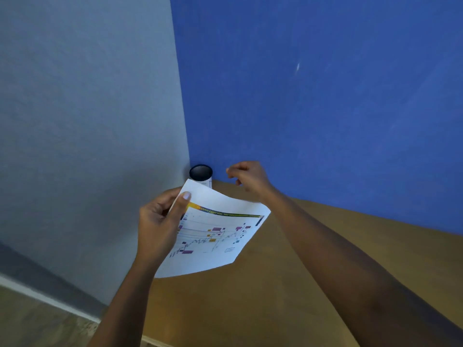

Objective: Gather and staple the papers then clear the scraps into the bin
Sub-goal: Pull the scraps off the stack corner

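My left hand (pixel 160 221) grips the printed papers (pixel 215 236) by their left edge, thumb on top, holding them above the brown table (pixel 288 284). The top sheet shows a coloured chart with a yellow and green header. My right hand (pixel 248 177) hovers beyond the papers near the blue wall, fingers loosely curled with nothing visible in them. A small round bin (pixel 201 172), dark inside with a white wall, stands in the table's far corner just left of my right hand. No stapler is in view.
A grey wall (pixel 87 121) on the left meets the blue wall (pixel 325 96) at the corner behind the bin. The table's left edge drops to a wooden floor (pixel 37 321) with a white skirting board.
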Demonstrator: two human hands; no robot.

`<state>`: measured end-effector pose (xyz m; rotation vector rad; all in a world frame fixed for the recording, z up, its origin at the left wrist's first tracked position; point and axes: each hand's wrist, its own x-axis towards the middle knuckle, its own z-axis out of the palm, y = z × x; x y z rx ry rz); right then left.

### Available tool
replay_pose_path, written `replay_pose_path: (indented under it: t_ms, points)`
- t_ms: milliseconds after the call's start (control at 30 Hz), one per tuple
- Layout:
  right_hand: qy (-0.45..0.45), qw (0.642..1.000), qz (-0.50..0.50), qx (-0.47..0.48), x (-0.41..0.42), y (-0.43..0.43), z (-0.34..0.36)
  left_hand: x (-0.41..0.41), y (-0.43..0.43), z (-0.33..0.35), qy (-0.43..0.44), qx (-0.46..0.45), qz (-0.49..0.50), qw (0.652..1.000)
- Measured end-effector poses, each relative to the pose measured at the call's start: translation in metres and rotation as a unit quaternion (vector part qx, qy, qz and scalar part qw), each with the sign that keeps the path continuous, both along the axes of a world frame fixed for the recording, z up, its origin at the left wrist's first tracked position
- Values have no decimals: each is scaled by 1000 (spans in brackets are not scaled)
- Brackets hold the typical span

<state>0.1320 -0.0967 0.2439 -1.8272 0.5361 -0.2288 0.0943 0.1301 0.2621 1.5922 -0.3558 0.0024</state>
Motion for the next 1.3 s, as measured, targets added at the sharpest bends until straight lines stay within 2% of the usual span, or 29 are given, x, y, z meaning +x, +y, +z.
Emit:
replay_pose_path:
  t_ms: [300, 667, 933, 1200, 1300]
  points:
    - [87, 982, 40, -161, 108, 7, -32, 38, 18, -5, -1, -8, -5, 1000]
    - [192, 948, -3, -255, 185, -3, -54, 70, 22, -16, 7, -13, -19, 1000]
    - [158, 957, -5, -242, 193, -9, -59, 79, 16, -21, 21, -18, -16, 999]
    - [71, 972, 75, -213, 166, -9, -36, 79, -2, -21, 17, -30, -37, 999]
    - [38, 980, 88, -172, 145, -11, -17, 74, -13, -20, 23, -40, -45, 998]
